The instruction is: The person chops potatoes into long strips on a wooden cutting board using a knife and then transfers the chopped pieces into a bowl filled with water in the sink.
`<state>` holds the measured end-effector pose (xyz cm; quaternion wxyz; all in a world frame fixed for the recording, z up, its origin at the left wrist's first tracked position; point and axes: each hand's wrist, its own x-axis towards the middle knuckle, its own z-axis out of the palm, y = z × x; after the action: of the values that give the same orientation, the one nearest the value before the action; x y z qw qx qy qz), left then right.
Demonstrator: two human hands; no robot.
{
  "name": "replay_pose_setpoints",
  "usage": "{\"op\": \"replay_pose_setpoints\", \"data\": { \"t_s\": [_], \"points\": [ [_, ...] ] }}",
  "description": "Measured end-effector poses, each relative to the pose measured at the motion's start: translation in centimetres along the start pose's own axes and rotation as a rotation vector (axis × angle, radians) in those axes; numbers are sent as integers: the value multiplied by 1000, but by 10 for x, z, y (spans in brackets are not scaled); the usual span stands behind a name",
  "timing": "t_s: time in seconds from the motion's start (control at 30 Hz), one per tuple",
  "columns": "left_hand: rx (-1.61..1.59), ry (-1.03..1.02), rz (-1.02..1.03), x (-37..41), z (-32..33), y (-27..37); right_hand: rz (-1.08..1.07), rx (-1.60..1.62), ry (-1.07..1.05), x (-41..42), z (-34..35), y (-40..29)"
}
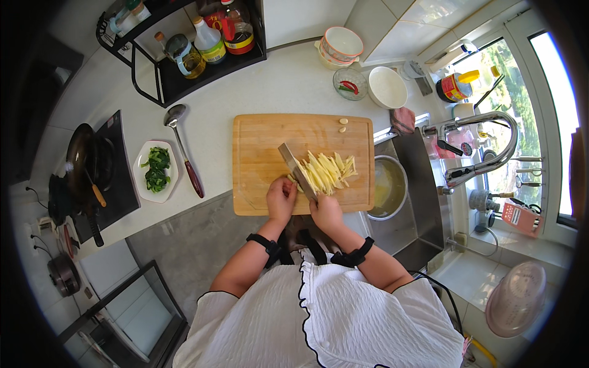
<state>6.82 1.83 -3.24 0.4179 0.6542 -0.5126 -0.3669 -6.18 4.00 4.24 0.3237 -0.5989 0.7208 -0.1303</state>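
Observation:
My right hand [327, 214] grips a cleaver [294, 168], its broad blade slanting up and left across a wooden cutting board [257, 138]. Against the blade's right side lies a loose heap of pale yellow strips [329, 172] that look like cut potato. My left hand [281, 200] is on the blade's other side, fingers bent and pinched at a few small pale pieces [299, 188] close to the steel. Its fingertips partly hide what they hold. Two peeled garlic cloves [343, 121] rest near the board's far right corner.
Right of the board, a metal pot [400, 184] stands in the sink [425, 230] below a curved faucet [513, 138]. Chillies lie in a glass bowl [343, 94] beside a white bowl [388, 87]. At left are a ladle [179, 133], a plate [138, 170] of chopped greens and a wok [79, 147].

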Motion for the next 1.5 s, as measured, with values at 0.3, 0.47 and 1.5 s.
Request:
{"op": "replay_pose_setpoints", "data": {
  "t_s": [0.3, 0.47, 1.5],
  "points": [
    [73, 29, 33, 5, 4, 1, -60, -4, -4, 7, -6, 11],
    [44, 35, -57, 4, -2, 11, -63, 33, 3, 4, -7, 13],
    [178, -89, -107, 14, -9, 11, -77, 13, -73, 10, -3, 6]
  ]
}}
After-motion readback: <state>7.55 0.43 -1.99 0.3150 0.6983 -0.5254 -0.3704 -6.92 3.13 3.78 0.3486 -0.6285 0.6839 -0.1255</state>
